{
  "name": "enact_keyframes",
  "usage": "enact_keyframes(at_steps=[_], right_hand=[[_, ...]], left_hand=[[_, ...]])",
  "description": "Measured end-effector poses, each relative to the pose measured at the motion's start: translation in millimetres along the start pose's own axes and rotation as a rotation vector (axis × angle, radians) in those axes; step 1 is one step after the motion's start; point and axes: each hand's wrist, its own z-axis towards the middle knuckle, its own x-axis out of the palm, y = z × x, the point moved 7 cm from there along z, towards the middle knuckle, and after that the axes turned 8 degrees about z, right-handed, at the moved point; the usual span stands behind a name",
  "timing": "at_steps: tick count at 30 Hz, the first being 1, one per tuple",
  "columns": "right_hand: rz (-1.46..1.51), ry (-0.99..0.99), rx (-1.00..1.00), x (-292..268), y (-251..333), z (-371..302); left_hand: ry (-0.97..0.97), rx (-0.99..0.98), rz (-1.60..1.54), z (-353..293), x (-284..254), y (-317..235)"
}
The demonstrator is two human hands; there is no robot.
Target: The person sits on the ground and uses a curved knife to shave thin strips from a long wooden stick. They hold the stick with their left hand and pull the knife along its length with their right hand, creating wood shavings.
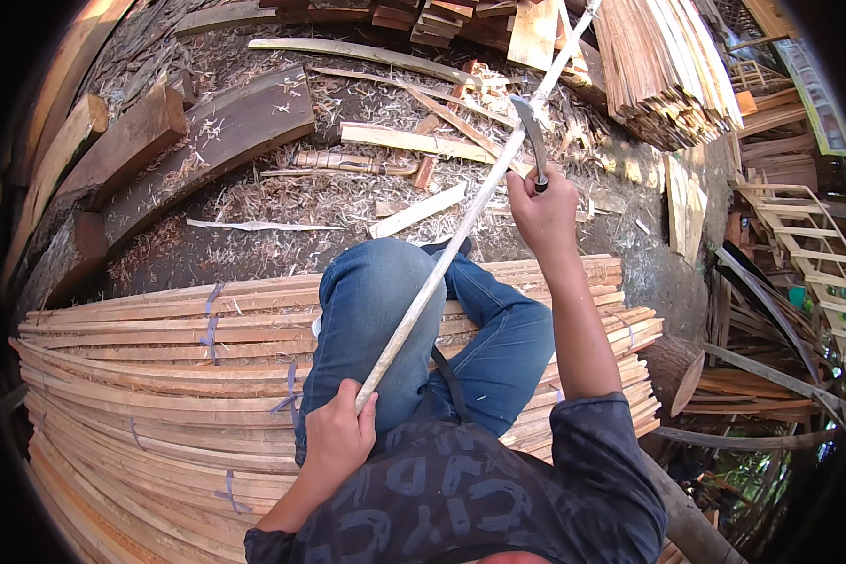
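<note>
A long, thin, pale wooden pole [440, 263] runs slantwise from my lap up to the far right, across my jeans. My left hand [339, 428] is closed round its near end, close to my waist. Farther out, my right hand [547, 209] grips the dark handle of a curved knife [536, 141]. Its hooked, sickle-like grey blade reaches away from me, and the tip overlaps the pole; whether the edge bites into the wood I cannot tell. The fingers of my right hand lie just beside the pole.
I sit on bundled wooden strips [160, 376] tied with purple bands. Shavings [244, 188] and loose offcuts [418, 209] litter the ground ahead. Heavy beams [207, 141] lie at left. A stack of thin slats [667, 75] stands far right, and a log [675, 367] lies at right.
</note>
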Motion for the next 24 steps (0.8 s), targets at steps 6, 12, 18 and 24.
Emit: enact_keyframes(at_steps=[6,12,18,24], right_hand=[[0.558,0.186,0.288,7,-5,-101],[0.641,0.262,0.198,-13,2,-165],[0.218,0.376,-0.243,-17,46,-154],[0.213,0.42,-0.254,-24,67,-150]], left_hand=[[0.011,-0.094,-0.155,2,-14,6],[0.076,-0.145,-0.313,15,-22,5],[0.202,-0.186,-0.474,12,-12,15],[0.134,-0.147,-0.24,12,-25,-1]])
